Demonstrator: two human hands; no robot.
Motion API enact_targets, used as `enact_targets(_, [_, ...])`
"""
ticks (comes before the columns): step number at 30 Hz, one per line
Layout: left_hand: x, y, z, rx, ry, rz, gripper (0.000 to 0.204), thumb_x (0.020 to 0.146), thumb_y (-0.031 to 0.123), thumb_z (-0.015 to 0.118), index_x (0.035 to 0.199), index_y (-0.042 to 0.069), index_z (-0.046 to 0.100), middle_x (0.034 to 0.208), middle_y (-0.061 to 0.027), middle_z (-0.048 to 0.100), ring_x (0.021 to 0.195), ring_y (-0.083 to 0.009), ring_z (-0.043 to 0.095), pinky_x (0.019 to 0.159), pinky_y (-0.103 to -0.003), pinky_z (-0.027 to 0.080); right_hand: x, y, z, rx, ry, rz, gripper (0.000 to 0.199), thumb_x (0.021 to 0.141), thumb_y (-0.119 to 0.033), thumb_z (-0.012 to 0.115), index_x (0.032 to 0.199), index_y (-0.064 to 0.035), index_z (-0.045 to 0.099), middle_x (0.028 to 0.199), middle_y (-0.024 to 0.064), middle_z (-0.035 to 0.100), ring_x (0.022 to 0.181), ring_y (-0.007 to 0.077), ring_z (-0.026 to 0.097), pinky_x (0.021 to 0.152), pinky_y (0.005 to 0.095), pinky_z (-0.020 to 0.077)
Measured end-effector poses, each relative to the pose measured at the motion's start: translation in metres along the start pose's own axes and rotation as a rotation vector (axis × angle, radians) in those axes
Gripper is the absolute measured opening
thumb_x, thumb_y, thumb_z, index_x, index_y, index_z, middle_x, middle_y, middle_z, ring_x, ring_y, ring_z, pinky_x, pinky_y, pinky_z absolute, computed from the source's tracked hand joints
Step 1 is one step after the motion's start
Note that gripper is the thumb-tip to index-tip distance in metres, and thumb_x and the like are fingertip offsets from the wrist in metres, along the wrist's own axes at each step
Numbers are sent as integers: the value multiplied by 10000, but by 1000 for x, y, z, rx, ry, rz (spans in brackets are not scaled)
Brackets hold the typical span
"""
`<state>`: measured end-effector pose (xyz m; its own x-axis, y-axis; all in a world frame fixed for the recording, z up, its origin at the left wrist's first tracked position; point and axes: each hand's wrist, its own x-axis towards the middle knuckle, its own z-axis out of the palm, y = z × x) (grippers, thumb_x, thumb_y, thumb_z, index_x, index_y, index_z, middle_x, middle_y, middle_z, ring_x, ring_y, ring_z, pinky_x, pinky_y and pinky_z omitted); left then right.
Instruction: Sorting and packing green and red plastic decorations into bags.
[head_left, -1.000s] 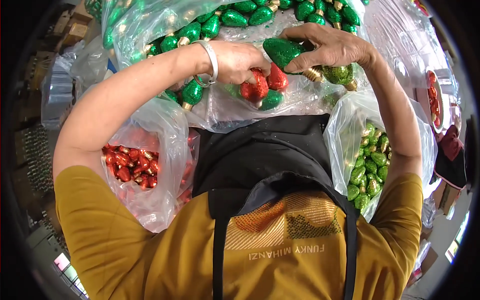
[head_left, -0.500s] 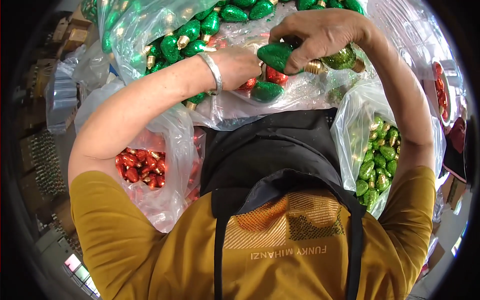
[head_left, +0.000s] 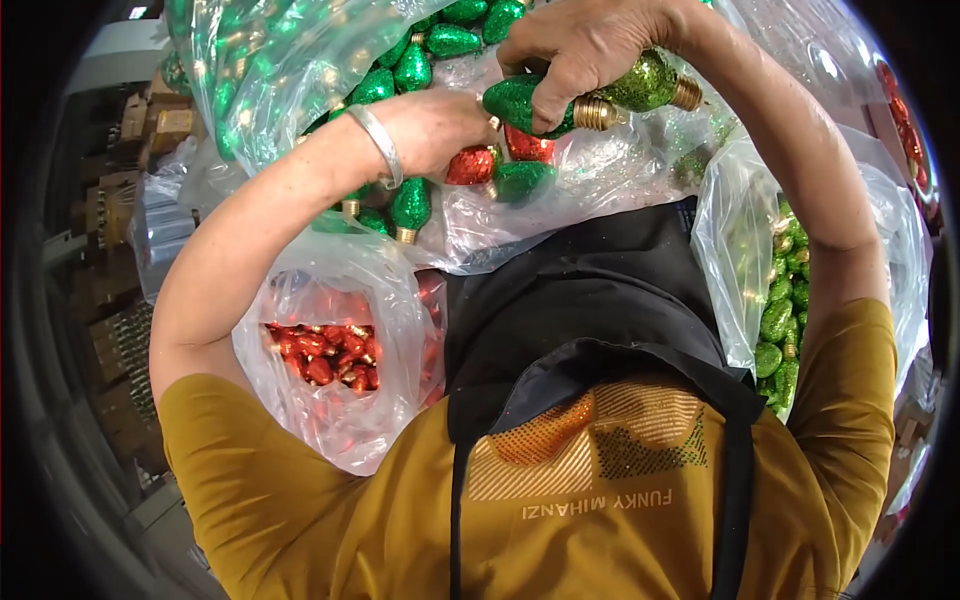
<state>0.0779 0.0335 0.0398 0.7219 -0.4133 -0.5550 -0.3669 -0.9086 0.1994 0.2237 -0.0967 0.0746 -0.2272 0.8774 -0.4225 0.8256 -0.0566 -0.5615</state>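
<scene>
Running upside down across the chest of a mustard shirt (head_left: 620, 560), pale lettering (head_left: 600, 503) is seen just below orange, gold and dark patterned patches. The near edge of the film-covered surface (head_left: 625, 165) is met by a black apron (head_left: 590, 285), flanked on the left by a plastic bag of small red bulbs (head_left: 320, 358) and on the right by another of lime-green bulbs (head_left: 783, 315). Room is left on the film between the grounded green bulb (head_left: 523, 182) and the right-hand bag.

A dark green bulb (head_left: 513, 103), glittered and fitted with a ridged gold base, is held above the surface, clamped between the thumb and fingers of the right hand (head_left: 575, 55). A lime-green bulb (head_left: 640, 82) is placed right beside that palm; whether it is gripped cannot be made out. The left hand (head_left: 440, 130) is held next to a red bulb (head_left: 470, 165); its fingertips are hidden, so their closure cannot be judged.
</scene>
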Motion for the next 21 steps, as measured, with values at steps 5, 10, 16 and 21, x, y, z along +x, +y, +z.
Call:
enact_targets(5, [-6, -11, 16, 49, 122, 6, 401, 681, 6, 599, 1079, 48, 612, 1008, -125, 562, 954, -299, 542, 832, -375, 453, 1, -15, -13, -26, -190, 21, 470, 730, -385, 632, 872, 62, 615, 724, 117, 614, 652, 238, 563, 585, 369, 427])
enact_targets(10, [-6, -5, 26, 11, 82, 44, 376, 712, -3, 562, 1079, 51, 622, 962, -128, 585, 869, -295, 573, 758, -364, 482, 13, -10, -10, 33, -278, -66, 442, 734, -378, 621, 823, 55, 611, 696, 122, 600, 618, 235, 542, 571, 375, 414])
enact_targets(16, [-9, -10, 43, -120, 329, 99, 199, 724, 15, 557, 906, 35, 634, 830, -156, 613, 811, -345, 611, 702, -411, 501, 18, -16, -11, -4, -260, -21, 417, 732, -365, 639, 781, 46, 595, 668, 133, 584, 606, 229, 546, 569, 366, 417])
enact_targets(21, [-4, -6, 40, -148, 241, -29, 237, 708, 21, 607, 943, 24, 634, 828, -145, 605, 832, -315, 601, 719, -395, 494, 19, -14, -14, -8, -266, -2, 406, 761, -379, 609, 722, 25, 603, 689, 122, 596, 609, 229, 533, 569, 377, 409])
